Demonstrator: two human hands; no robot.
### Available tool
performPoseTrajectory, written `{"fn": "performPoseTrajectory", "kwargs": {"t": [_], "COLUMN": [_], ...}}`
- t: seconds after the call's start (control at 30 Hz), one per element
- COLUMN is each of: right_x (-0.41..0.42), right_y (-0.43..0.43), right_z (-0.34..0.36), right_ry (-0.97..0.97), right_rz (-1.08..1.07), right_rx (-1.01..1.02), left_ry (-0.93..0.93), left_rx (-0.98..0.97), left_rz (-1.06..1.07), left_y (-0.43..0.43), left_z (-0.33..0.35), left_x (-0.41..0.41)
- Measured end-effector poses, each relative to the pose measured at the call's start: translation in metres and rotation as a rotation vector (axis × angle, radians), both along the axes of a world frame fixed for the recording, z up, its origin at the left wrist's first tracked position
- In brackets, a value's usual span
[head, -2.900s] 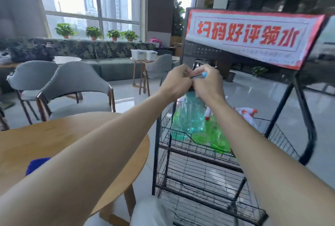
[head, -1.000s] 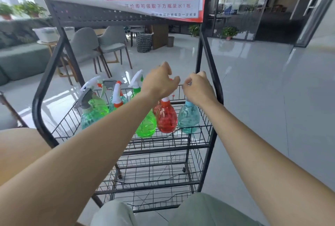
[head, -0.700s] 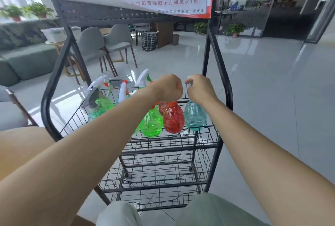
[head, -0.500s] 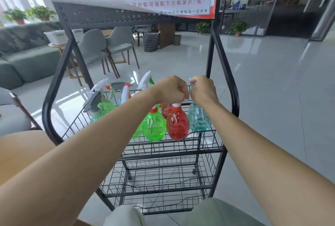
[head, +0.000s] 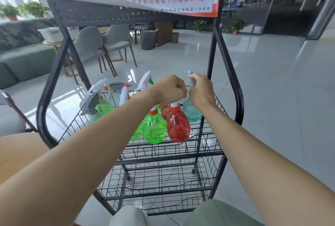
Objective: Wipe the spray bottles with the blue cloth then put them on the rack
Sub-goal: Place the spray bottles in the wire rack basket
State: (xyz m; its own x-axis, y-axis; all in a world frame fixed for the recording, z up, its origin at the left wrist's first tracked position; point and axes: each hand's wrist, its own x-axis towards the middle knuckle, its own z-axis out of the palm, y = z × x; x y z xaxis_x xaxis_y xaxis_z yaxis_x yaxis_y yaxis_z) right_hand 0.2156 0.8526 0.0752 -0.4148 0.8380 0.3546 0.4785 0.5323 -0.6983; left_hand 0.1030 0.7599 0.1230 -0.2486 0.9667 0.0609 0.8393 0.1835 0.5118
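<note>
Both hands are up at the top basket of the black wire rack (head: 237, 102): the left hand (head: 170, 89) is clenched round the sprayer top of the red spray bottle (head: 178, 126), and the right hand (head: 201, 91) is wrapped round the head of the teal spray bottle (head: 192, 114), blue nozzle poking out above the fingers. Those 2 are side by side at the basket's near right, with a green spray bottle (head: 154, 129) just left of the red one. The other bottles (head: 101, 108) are bunched at the far left.
</note>
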Motion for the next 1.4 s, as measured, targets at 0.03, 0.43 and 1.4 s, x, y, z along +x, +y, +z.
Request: {"fn": "performPoseTrajectory", "kwargs": {"t": [0.03,0.43,1.4], "right_x": [-0.001,-0.037,-0.170], "right_y": [0.000,-0.036,-0.132], "right_z": [0.000,0.058,0.042], "right_ry": [-0.022,-0.169,-0.273], "right_rz": [0.009,0.048,0.467], "right_rx": [-0.029,0.108,0.164], "left_ry": [0.009,0.098,0.146], "left_rx": [0.036,0.394,0.170], "left_rz": [0.016,0.324,0.638], "left_y": [0.001,-0.046,-0.141], "left_z": [-0.002,0.025,-0.005], "left_x": [0.000,-0.060,-0.184]}}
